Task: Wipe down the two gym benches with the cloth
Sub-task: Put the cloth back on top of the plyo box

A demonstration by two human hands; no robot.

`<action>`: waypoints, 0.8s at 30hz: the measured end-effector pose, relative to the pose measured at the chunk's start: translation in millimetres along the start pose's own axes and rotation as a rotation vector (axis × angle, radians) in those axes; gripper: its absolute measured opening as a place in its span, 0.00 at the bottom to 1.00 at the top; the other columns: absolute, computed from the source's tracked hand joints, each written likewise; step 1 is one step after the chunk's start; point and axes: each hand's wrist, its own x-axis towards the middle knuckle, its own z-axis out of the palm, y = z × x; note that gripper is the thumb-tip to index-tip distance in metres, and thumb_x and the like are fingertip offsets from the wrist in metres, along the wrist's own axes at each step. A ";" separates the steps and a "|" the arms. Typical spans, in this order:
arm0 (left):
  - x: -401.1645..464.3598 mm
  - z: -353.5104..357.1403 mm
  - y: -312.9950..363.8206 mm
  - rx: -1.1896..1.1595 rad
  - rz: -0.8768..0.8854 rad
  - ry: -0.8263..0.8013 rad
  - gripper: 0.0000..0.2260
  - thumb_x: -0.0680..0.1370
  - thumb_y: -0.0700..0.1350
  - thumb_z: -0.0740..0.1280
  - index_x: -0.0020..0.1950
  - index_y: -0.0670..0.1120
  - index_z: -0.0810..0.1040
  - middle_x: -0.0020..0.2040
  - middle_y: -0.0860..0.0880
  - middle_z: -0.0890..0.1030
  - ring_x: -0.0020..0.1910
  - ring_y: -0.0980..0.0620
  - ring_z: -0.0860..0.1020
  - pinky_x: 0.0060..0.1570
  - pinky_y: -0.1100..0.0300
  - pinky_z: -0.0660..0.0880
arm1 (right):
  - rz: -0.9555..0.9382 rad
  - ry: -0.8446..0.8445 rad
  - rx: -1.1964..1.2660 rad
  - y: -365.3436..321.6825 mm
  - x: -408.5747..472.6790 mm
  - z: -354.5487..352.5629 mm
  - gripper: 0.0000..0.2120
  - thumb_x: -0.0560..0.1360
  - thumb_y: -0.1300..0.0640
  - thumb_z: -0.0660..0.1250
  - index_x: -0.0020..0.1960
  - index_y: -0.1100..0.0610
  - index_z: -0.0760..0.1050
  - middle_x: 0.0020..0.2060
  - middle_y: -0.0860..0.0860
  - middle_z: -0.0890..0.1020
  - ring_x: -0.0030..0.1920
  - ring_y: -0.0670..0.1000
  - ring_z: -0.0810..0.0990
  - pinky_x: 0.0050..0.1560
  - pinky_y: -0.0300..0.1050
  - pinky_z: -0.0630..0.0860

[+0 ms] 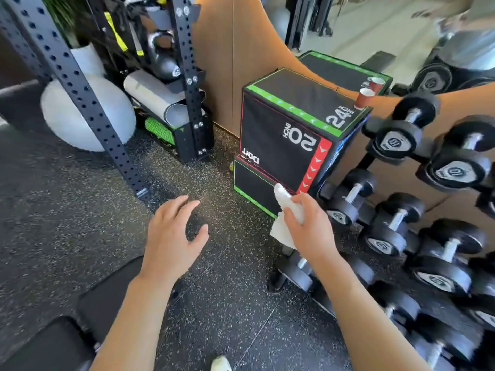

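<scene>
My right grip (pixel 308 226) bunches the white cloth (pixel 285 210); left grip (pixel 171 236) wide, empty. Its loose tail below could snag the dumbbells (pixel 348 196) just beside.

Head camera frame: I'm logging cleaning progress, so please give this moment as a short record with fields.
setting: gym floor, speckled rubber
right hand: closed around a white cloth, held in the air
left hand: open, empty, fingers spread above the floor
bench: black padded surface at lower left, not touched by either hand
plyo box: black, marked 20 and 24 inch, ahead of the hands
paper cup: upright on the box's top corner
dumbbells: on a rack at right
wiping contact: none visible
</scene>
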 end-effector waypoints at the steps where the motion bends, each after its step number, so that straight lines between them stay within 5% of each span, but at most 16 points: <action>1: 5.0 -0.8 -6.2 -0.012 -0.014 0.002 0.25 0.81 0.56 0.68 0.76 0.51 0.73 0.78 0.52 0.69 0.77 0.48 0.63 0.76 0.41 0.65 | -0.006 -0.008 -0.006 -5.2 6.7 3.6 0.09 0.80 0.47 0.66 0.59 0.44 0.72 0.52 0.42 0.79 0.50 0.46 0.78 0.50 0.45 0.71; 12: 95.6 -2.2 -17.9 -0.076 -0.056 0.042 0.25 0.81 0.56 0.68 0.77 0.52 0.72 0.79 0.53 0.68 0.79 0.49 0.62 0.77 0.39 0.65 | -0.040 0.010 0.027 -17.8 100.8 19.0 0.06 0.80 0.49 0.65 0.56 0.44 0.71 0.50 0.42 0.79 0.49 0.47 0.77 0.49 0.49 0.74; 24: 279.4 39.3 67.1 0.011 0.046 0.032 0.24 0.81 0.56 0.67 0.77 0.54 0.71 0.78 0.55 0.67 0.78 0.50 0.62 0.77 0.41 0.65 | 0.039 0.085 0.096 45.7 282.2 -20.2 0.07 0.80 0.45 0.63 0.57 0.42 0.71 0.49 0.40 0.79 0.48 0.43 0.75 0.46 0.45 0.70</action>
